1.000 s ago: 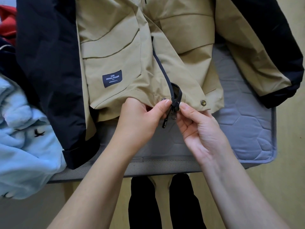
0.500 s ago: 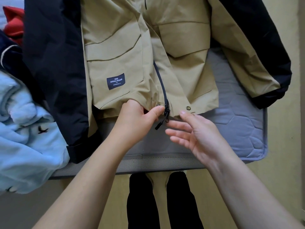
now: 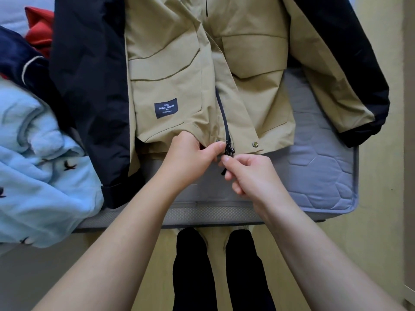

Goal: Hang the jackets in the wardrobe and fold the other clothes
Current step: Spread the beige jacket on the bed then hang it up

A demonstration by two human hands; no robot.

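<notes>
**Inventory.** One jacket (image 3: 170,70); two hands; three other garments; one mattress (image 3: 318,171).

**Jacket.** The body is tan and both sleeves are black. It lies front side up on the mattress, with the hem toward the near edge. The left sleeve (image 3: 89,97) runs down the left side to the near mattress edge. The right sleeve (image 3: 368,86) extends to the right, its cuff at the right mattress edge. One dark zipper (image 3: 224,122) runs up the centre front from the hem. Two metal snaps sit at the hem: one (image 3: 217,140) just left of the zipper, one (image 3: 255,144) to its right. One dark label (image 3: 166,108) with white lettering is sewn on the left front panel.

**Hands.** Both bare forearms reach in from the near side and meet at the bottom of the zipper.
- Left hand (image 3: 188,158): fingers curled, grasping the hem just left of the zipper, thumb tip beside the left snap.
- Right hand (image 3: 249,176): thumb and forefinger pinch the zipper pull (image 3: 224,170) below the slider; the remaining fingers are curled in. The lower end of the pull protrudes beneath the fingertips.

**Other items.** At the left lie one light blue fleece garment (image 3: 40,176) with small bird motifs, one navy garment (image 3: 20,57) farther back, and one red garment (image 3: 39,30) at the far left. Two legs in black trousers (image 3: 193,265) stand at the near mattress edge.
</notes>
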